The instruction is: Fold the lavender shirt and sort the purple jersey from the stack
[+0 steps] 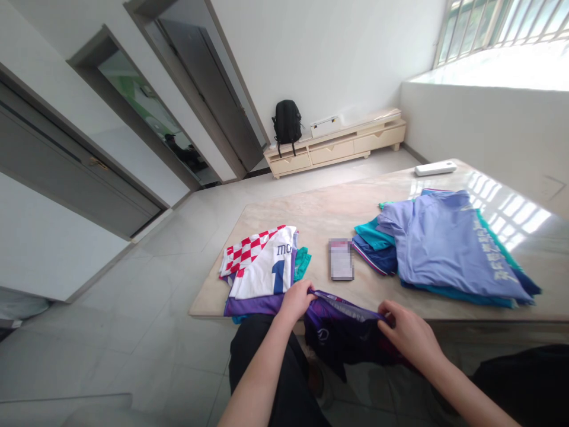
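Head view: a dark purple garment [351,338] is held at the front edge of the table [293,212], pinched in the fingers of the left hand [297,301] and right hand [409,333]. Folded shirts [262,270] appear finished; the looser pile [444,246] seemingly remains.

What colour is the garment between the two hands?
The held garment is dark purple, near black lower down, with a small pale logo; head view.
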`<state>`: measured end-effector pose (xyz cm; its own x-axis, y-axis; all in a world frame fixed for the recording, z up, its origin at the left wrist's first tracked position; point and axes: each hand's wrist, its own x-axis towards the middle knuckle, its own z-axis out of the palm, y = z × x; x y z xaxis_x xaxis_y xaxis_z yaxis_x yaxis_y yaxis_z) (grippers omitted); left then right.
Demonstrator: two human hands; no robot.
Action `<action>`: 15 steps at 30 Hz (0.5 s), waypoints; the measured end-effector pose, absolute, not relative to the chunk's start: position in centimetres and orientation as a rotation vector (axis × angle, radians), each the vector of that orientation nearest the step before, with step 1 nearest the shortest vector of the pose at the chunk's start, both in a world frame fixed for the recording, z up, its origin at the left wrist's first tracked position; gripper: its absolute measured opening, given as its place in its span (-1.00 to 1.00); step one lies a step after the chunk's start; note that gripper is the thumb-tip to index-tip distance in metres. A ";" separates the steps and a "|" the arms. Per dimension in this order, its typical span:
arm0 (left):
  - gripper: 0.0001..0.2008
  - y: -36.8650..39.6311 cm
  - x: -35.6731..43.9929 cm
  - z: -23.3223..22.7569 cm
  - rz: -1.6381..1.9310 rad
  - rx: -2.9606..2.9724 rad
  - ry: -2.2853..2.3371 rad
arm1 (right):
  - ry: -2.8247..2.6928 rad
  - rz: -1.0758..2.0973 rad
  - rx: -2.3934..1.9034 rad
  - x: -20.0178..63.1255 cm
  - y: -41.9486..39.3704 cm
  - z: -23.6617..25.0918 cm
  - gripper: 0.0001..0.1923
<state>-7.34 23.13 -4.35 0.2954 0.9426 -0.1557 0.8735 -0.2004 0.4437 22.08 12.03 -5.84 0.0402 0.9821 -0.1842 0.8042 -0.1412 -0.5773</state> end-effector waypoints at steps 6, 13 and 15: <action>-0.92 23.3 -7.2 -4.0 0.251 2.092 1.595 | -1.743 0.738 -2.087 24.0 12.9 -6.0 -0.80; -0.95 22.3 -6.7 -1.8 0.368 1.975 1.481 | -1.657 0.564 -2.147 26.3 13.5 -5.8 -0.74; -0.96 21.7 -6.6 -0.7 0.421 1.933 1.433 | -1.644 0.498 -2.129 26.5 13.4 -5.5 -0.72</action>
